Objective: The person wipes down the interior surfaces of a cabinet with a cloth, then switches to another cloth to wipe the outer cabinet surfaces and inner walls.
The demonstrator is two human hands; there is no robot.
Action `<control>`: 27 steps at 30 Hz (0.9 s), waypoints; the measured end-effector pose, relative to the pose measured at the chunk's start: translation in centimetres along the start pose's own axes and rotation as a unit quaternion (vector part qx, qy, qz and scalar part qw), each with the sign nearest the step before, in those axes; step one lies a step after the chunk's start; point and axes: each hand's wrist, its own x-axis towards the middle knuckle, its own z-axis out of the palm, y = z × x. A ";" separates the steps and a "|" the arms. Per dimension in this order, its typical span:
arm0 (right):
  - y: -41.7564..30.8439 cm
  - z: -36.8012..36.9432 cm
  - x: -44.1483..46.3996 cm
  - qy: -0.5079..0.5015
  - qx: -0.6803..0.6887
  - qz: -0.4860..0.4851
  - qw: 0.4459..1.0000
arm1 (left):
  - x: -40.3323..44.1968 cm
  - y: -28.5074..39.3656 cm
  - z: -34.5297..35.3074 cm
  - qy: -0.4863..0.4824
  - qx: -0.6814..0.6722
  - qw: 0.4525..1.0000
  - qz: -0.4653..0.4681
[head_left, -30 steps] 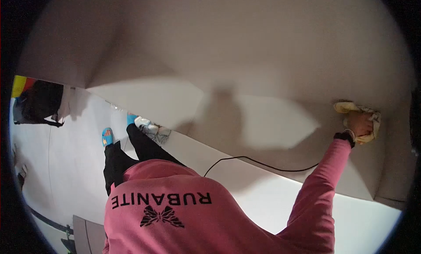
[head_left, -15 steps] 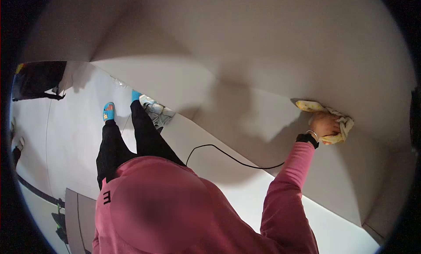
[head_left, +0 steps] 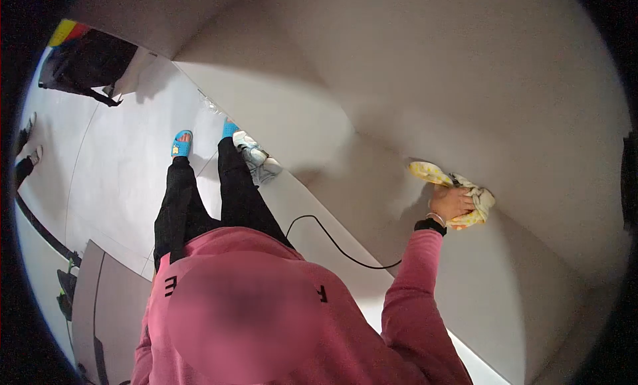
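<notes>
My right hand point(head_left: 451, 203) presses down on a crumpled yellow-and-white cloth point(head_left: 477, 215), with its fingers over the folds. One flap of the cloth sticks out to the left, beyond the hand. The cloth lies on a pale, flat surface point(head_left: 478, 279), close to where it meets a grey-beige wall panel point(head_left: 465, 86). On that wrist are a black band and a thin bracelet. My left hand does not show.
A black cable point(head_left: 339, 247) loops from my waist across the surface's front edge. Clear plastic-wrapped things point(head_left: 259, 160) lie by my feet. A black bag point(head_left: 90, 63) stands at upper left. Another person's feet point(head_left: 33, 152) show at far left, above a grey panel point(head_left: 109, 312).
My right hand and the cloth now appear further left and slightly lower in view. The camera has also shifted, so the floor and my feet appear further right.
</notes>
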 end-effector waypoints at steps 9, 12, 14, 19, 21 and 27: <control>-2.6 -3.6 -4.2 -0.089 0.078 -0.152 0.981 | -1.3 -0.2 -1.5 0.114 -0.152 0.981 0.038; -5.1 -3.8 -6.0 -0.137 0.082 -0.256 0.953 | -1.6 0.1 -1.3 0.123 -0.129 0.984 0.024; -6.8 -3.1 -6.9 -0.119 0.042 -0.281 0.951 | -4.4 -0.7 -1.9 0.080 -0.113 0.990 -0.021; -10.7 -1.9 -6.6 -0.144 0.004 -0.353 0.924 | -38.0 -1.1 -17.7 -0.161 -0.440 0.828 -0.308; -12.2 -1.3 -5.8 -0.168 0.025 -0.378 0.910 | -42.7 2.9 -23.1 -0.197 -0.562 0.682 -0.425; -18.7 4.7 -6.2 -0.166 0.078 -0.401 0.898 | -41.4 10.2 -25.4 -0.182 -0.633 0.576 -0.485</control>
